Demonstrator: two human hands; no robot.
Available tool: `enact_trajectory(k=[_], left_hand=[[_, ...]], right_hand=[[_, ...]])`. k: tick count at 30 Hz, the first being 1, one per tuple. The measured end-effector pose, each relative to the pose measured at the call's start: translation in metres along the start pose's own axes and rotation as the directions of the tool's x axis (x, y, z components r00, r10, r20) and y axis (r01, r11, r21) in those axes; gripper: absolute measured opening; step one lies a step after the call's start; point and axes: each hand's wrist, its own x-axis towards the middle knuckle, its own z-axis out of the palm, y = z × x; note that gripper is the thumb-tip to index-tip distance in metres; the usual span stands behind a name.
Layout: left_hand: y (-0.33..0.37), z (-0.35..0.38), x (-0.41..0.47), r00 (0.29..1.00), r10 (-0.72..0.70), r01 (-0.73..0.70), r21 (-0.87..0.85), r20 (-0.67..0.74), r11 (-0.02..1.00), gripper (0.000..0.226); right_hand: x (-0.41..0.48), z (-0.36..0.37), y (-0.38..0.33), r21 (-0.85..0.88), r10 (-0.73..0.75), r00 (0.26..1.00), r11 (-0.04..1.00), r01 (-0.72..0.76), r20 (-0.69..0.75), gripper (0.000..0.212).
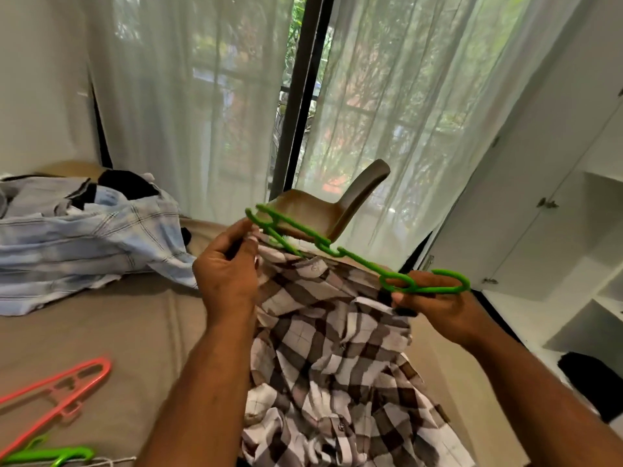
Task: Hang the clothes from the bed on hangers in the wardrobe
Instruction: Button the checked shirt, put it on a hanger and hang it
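A brown and white checked shirt [337, 358] hangs in front of me over the bed [118, 332]. A green hanger [357, 257] lies tilted across its collar. My left hand [229, 274] pinches the shirt's shoulder and collar at the hanger's left end. My right hand [435, 301] grips the hanger at its hook end, with shirt fabric under the thumb. A pile of light blue checked clothes [87, 237] lies on the bed at the left. The white wardrobe [539, 203] stands open at the right, its shelves showing.
A pink hanger [57, 389] and another green hanger [50, 455] lie on the bed at the lower left. A brown chair [323, 210] stands behind the shirt before sheer curtains [202, 96]. A black garment [593, 379] sits on a low wardrobe shelf.
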Motion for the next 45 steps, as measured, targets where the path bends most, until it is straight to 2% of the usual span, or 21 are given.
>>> enact_trajectory(k=[3,4,6,7,9,10,11,13,18,21,24,25,26,27,29,31,33,35,37,42,45], left_hand=[[0.010,-0.026,0.027,0.986,0.095,-0.100,-0.035,-0.139,0.994,0.051],[0.014,-0.037,0.036,0.982,0.134,-0.137,-0.015,-0.135,0.990,0.052],[0.012,-0.045,0.045,0.989,0.120,-0.115,0.067,-0.081,0.991,0.046],[0.004,-0.041,0.042,0.997,0.062,-0.054,0.157,-0.048,0.986,0.040],[-0.026,-0.028,0.022,0.984,-0.161,0.128,0.344,0.070,0.930,0.030],[-0.049,-0.022,0.012,0.948,-0.286,0.203,0.428,0.141,0.881,0.026],[-0.068,-0.019,0.001,0.900,-0.386,0.218,0.554,0.205,0.803,0.025],[-0.099,-0.015,-0.013,0.837,-0.473,0.114,0.758,0.275,0.642,0.026],[-0.113,0.000,-0.034,0.845,-0.456,-0.016,0.866,0.279,0.500,0.012],[-0.133,0.016,-0.050,0.781,-0.531,-0.121,0.915,0.328,0.386,0.022],[-0.162,0.040,-0.079,0.675,-0.654,-0.170,0.934,0.342,0.313,0.055],[-0.169,0.045,-0.089,0.684,-0.654,-0.187,0.944,0.323,0.271,0.063],[-0.175,0.049,-0.095,0.716,-0.621,-0.218,0.947,0.319,0.236,0.060],[-0.179,0.050,-0.098,0.761,-0.558,-0.244,0.943,0.331,0.228,0.047],[-0.184,0.050,-0.090,0.826,-0.443,-0.223,0.924,0.348,0.309,0.023],[-0.179,0.052,-0.075,0.865,-0.379,-0.130,0.876,0.329,0.465,0.022],[-0.159,0.058,-0.063,0.904,-0.302,-0.074,0.807,0.303,0.586,0.020],[-0.133,0.067,-0.056,0.927,-0.237,-0.074,0.763,0.290,0.642,0.017],[-0.108,0.072,-0.048,0.935,-0.192,-0.085,0.714,0.298,0.695,0.016],[-0.061,0.064,-0.023,0.932,-0.158,-0.060,0.567,0.327,0.821,0.009],[-0.040,0.054,-0.016,0.907,-0.210,-0.007,0.513,0.365,0.858,0.016]], right_hand=[[-0.002,-0.013,0.019,-0.124,0.121,0.992,0.984,-0.125,-0.034,0.033],[-0.007,-0.015,0.027,-0.135,0.177,0.983,0.974,-0.183,-0.056,0.035],[-0.017,-0.014,0.045,-0.161,0.245,0.969,0.955,-0.249,-0.043,0.034],[-0.022,-0.011,0.051,-0.188,0.243,0.970,0.951,-0.244,-0.024,0.031],[-0.031,-0.002,0.057,-0.182,0.251,0.967,0.950,-0.253,-0.032,0.023],[-0.033,0.000,0.061,-0.165,0.252,0.967,0.952,-0.256,-0.047,0.019],[-0.035,0.004,0.064,-0.151,0.251,0.966,0.954,-0.257,-0.061,0.016],[-0.040,0.007,0.067,-0.120,0.261,0.960,0.955,-0.272,-0.097,0.018],[-0.048,-0.006,0.077,0.055,0.319,0.924,0.948,-0.315,-0.210,0.028],[-0.048,-0.014,0.087,0.074,0.357,0.906,0.934,-0.350,-0.227,0.027],[-0.046,-0.016,0.088,0.111,0.367,0.905,0.930,-0.351,-0.216,0.028],[-0.046,-0.016,0.087,0.102,0.355,0.912,0.934,-0.341,-0.204,0.029],[-0.046,-0.017,0.087,0.098,0.348,0.917,0.937,-0.335,-0.193,0.032],[-0.047,-0.019,0.088,0.103,0.337,0.921,0.941,-0.323,-0.194,0.034],[-0.050,-0.026,0.091,0.144,0.329,0.918,0.942,-0.303,-0.220,0.028],[-0.053,-0.034,0.094,0.143,0.291,0.926,0.954,-0.263,-0.239,0.013],[-0.053,-0.041,0.094,0.046,0.216,0.948,0.976,-0.211,-0.236,0.009],[-0.049,-0.043,0.088,-0.007,0.174,0.953,0.983,-0.181,-0.247,0.008],[-0.045,-0.044,0.078,0.038,0.150,0.950,0.989,-0.146,-0.273,0.006],[-0.049,-0.053,0.057,0.112,0.112,0.954,0.990,-0.083,-0.279,0.034],[-0.052,-0.059,0.048,0.041,0.078,0.956,0.997,-0.069,-0.283,0.015]])
